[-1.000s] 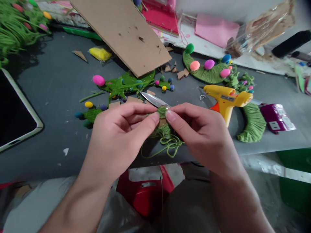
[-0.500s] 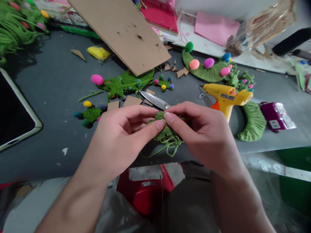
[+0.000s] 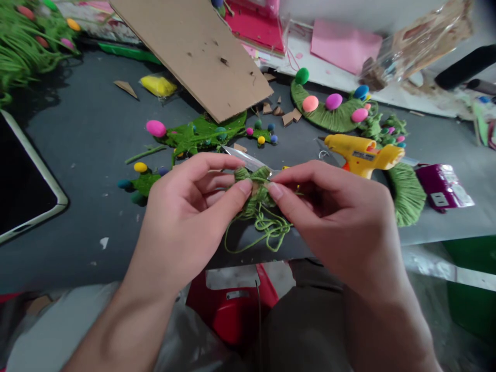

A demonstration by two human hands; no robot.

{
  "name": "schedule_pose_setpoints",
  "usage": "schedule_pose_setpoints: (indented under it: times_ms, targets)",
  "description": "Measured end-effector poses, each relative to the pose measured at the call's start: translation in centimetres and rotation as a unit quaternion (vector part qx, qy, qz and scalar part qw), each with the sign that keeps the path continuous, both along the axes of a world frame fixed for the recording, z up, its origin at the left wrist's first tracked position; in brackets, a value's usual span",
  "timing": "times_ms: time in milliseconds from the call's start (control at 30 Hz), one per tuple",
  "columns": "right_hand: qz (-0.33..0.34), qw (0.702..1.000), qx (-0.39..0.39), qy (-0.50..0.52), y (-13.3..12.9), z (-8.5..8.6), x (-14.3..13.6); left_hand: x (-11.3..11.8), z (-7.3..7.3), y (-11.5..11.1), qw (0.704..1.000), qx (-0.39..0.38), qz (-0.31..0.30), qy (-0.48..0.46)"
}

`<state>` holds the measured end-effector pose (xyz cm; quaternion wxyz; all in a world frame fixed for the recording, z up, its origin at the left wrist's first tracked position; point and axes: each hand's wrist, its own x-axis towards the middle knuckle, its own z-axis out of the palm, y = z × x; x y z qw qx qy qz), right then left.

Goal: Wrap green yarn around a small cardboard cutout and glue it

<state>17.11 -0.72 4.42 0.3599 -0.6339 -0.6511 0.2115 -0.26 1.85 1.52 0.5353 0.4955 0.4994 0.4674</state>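
Note:
Between thumb and fingers, my left hand (image 3: 186, 217) grips a small cardboard piece wrapped in green yarn (image 3: 251, 205); a bit of bare brown cardboard shows in its middle. My right hand (image 3: 337, 222) is closed at the piece's right side, thumb and forefinger pinching green yarn. Loose yarn strands (image 3: 269, 227) hang in loops below, near the table edge. Just beyond my fingertips lies a pair of scissors (image 3: 244, 158), its blade pointing up left and its handles hidden. A yellow glue gun (image 3: 354, 151) rests past my right hand.
Cardboard (image 3: 201, 57) lies across the back. A decorated green crescent (image 3: 329, 113) and a plain wrapped one (image 3: 411, 199) are on the right, beside a purple packet (image 3: 445, 186). Felt pieces with colored balls (image 3: 145, 183) sit left, near a tablet (image 3: 23, 181). Green yarn (image 3: 27, 57) fills the far left.
My hands have moved slightly apart, the right one shifting right. The wrapped piece has turned, so its bare cardboard middle and a strand across it now show.

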Motion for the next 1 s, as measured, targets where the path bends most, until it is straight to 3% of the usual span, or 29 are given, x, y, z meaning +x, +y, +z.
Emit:
schedule_pose_setpoints:
  times_ms: [133,267,600,1000]
  targets:
    - [0.038,0.999,-0.007,-0.007,0.0,0.1,-0.1,0.3,-0.1,-0.1,0.999,0.024,0.007,0.035]
    - [0.040,0.999,0.000,-0.021,0.2,0.0,0.1,0.3,-0.2,-0.2,1.000,-0.002,0.015,0.022]
    - [-0.041,0.999,-0.009,0.019,0.3,-0.3,-1.2,0.5,-0.1,-0.4,1.000,0.011,0.009,0.012]
    - [-0.055,0.998,0.010,0.011,0.1,-0.8,-1.1,0.9,0.0,-0.5,1.000,0.005,0.018,-0.015]
